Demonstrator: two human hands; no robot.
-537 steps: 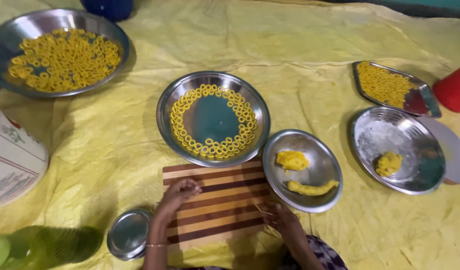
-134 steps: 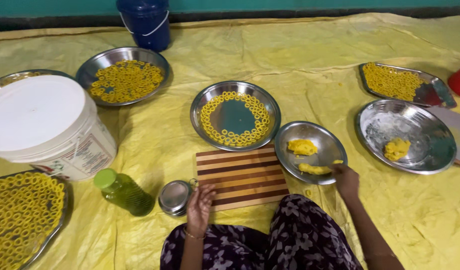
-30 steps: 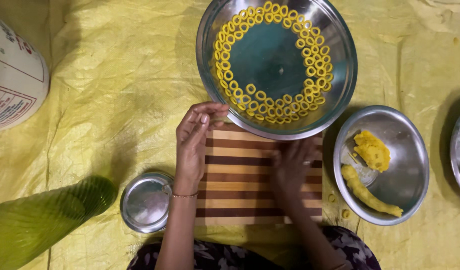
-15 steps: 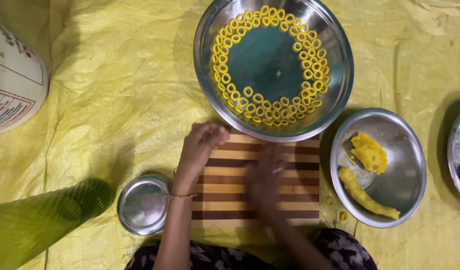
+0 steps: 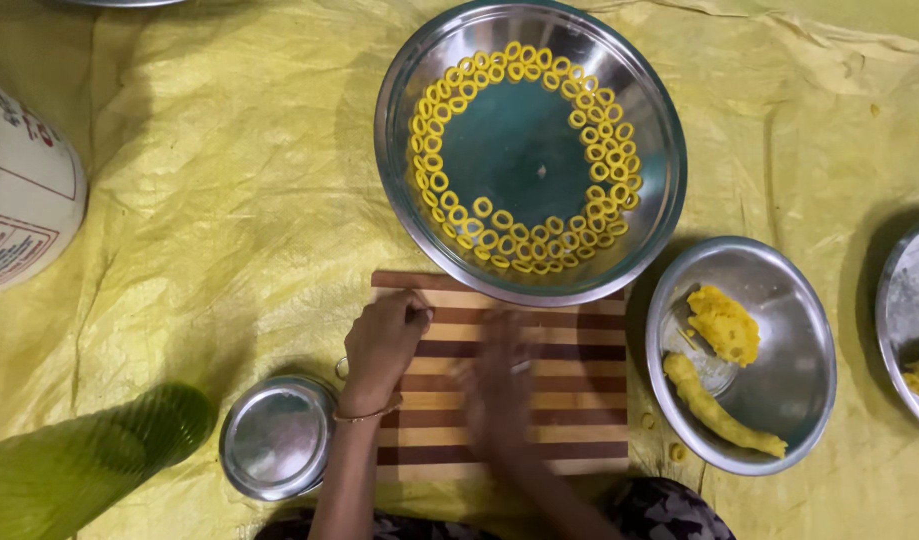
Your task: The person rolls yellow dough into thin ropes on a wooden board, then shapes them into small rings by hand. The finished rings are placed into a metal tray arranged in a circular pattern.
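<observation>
The left hand (image 5: 384, 345) rests on the upper left part of the striped board (image 5: 569, 400), its fingers curled together near the board's top edge; whether they pinch anything cannot be told. The right hand (image 5: 497, 385) lies over the middle of the board and is smeared with motion blur, so the set of its fingers cannot be told either, nor whether dough is under the palm. A thin bangle (image 5: 364, 413) circles the left wrist. The board lies on a yellow sheet (image 5: 209, 200), with dark and light wood stripes running across it. Just left of the board, beside the left wrist, sits a small steel lid (image 5: 275, 436), and further left a green bottle (image 5: 79, 465) lies tilted at the frame's edge. Above the board, overlapping its top edge, stands a large steel bowl (image 5: 659, 150) with yellow dough rings (image 5: 449, 205) laid around its floor in a ring, the middle bare. To the right of the board a smaller steel plate (image 5: 779, 300) holds a dough lump (image 5: 724, 322) and a dough roll (image 5: 714, 410). A few crumbs (image 5: 677, 452) lie between board and plate. A white bucket (image 5: 19, 190) shows at the left edge, and another steel plate (image 5: 904, 300) with some dough at the right edge.
</observation>
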